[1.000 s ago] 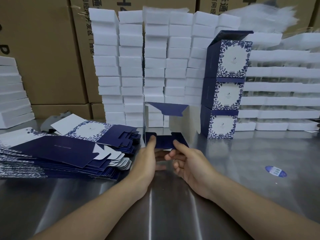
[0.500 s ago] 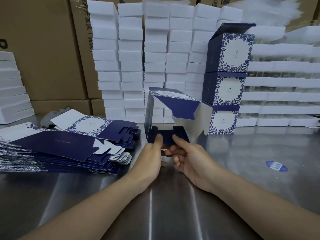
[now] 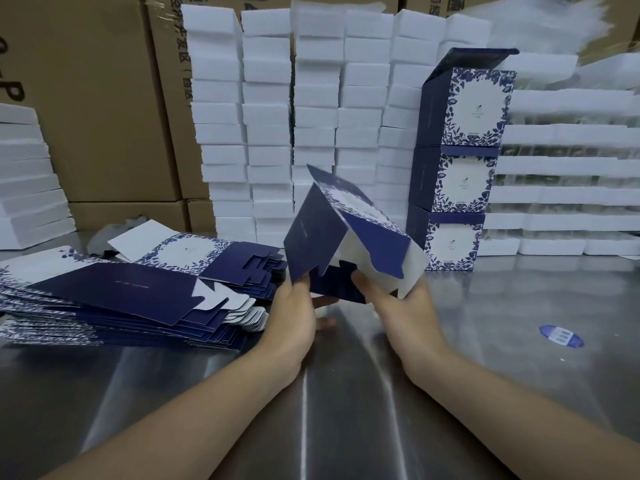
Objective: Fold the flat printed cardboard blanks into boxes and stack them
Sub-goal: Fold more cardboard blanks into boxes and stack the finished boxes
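Note:
A half-formed blue and white printed box (image 3: 341, 242) is tilted over the steel table (image 3: 346, 393), its open end facing me with flaps loose. My left hand (image 3: 294, 308) grips its lower left edge. Under the right side, my right hand (image 3: 401, 299) holds it, thumb inside the opening. A thick pile of flat blanks (image 3: 138, 289) lies at the left. Three finished boxes (image 3: 457, 174) stand stacked behind right, the top one with its lid up.
Tall columns of white foam blocks (image 3: 294, 116) line the back, with more foam trays (image 3: 561, 188) at the right and far left. Brown cartons (image 3: 86, 98) stand behind. A blue oval sticker (image 3: 561, 336) lies on the table at right.
The box was upright on the table with its opening toward me; both hands have lifted and tipped it to the right, and its sides have swung into a box shape.

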Demonstrator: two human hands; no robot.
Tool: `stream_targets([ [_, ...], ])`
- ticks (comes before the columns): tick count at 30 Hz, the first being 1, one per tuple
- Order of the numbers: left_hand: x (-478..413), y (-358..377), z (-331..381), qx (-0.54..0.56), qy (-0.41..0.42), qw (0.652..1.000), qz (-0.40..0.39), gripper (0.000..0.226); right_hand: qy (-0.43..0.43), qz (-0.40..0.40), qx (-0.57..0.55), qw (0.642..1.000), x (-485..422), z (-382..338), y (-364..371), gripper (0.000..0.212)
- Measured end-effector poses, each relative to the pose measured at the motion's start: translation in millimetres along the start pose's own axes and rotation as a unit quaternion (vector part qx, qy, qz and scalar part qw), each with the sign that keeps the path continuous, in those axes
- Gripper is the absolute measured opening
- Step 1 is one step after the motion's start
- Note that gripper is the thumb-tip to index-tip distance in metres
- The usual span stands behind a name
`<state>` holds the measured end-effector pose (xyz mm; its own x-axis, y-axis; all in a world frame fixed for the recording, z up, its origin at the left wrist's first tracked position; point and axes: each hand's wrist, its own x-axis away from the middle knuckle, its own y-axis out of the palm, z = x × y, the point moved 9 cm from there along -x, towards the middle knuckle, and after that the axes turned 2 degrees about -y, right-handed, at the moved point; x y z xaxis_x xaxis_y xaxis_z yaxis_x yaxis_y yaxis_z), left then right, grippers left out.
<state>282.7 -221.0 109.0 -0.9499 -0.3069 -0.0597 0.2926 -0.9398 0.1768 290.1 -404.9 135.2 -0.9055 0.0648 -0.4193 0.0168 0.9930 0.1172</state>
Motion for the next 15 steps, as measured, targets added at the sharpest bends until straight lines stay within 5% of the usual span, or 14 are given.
stream_targets([
  [4, 2.5, -3.7, 7.2, 0.029, 0.037, 0.999, 0.016, 0.034, -0.032, 0.053, 0.017, 0.998, -1.9, -11.5, -11.4, 0.035],
  [7, 5.2, -1.6, 13.7, -0.001, 0.07, 0.998, 0.003, 0.04, -0.021, 0.047, -0.009, 0.999, -1.1, -12.5, -10.9, 0.054],
  [10, 7.4, 1.0, 16.1, -0.038, 0.089, 0.995, -0.003, 0.039, -0.024, 0.042, -0.007, 0.999, -2.5, -14.2, -11.2, 0.051],
  [15, 7.9, 0.8, 13.8, -0.031, 0.062, 0.998, -0.003, 0.037, 0.022, 0.032, -0.045, 0.998, -7.2, -7.4, -8.6, 0.018],
])
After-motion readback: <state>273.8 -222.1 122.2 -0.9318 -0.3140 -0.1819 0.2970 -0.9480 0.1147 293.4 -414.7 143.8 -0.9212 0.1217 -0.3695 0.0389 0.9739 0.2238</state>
